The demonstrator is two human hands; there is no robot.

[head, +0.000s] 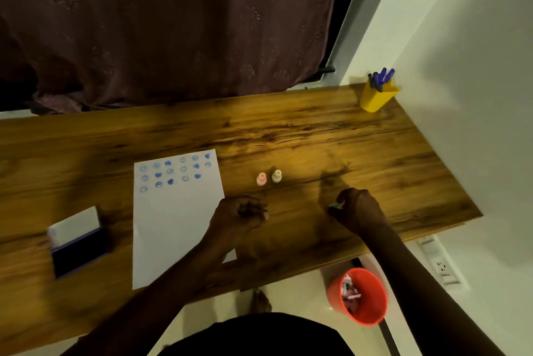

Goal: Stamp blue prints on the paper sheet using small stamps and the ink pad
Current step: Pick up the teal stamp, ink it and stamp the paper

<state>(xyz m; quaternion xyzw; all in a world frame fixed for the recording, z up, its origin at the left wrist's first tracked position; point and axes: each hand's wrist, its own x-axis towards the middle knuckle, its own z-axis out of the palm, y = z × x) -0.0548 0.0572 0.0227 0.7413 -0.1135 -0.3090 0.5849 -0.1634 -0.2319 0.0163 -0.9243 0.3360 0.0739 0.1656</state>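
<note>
A white paper sheet (178, 226) lies on the wooden desk (317, 136), with several blue prints across its top part. An open ink pad (82, 252) with a dark blue surface and raised white lid sits left of the sheet. Two small stamps stand upright right of the sheet: a pink stamp (261, 179) and a cream stamp (277, 176). My left hand (242, 214) rests as a loose fist at the sheet's right edge, nothing visible in it. My right hand (357, 208) is on the desk further right, fingers pinched on a small greenish stamp (334, 205).
A yellow cup (376, 97) of blue pens stands at the desk's far right corner by the white wall. Below the desk's front edge sits an orange bin (360, 296) with scraps, and a wall socket (441, 266). A dark curtain hangs behind the desk.
</note>
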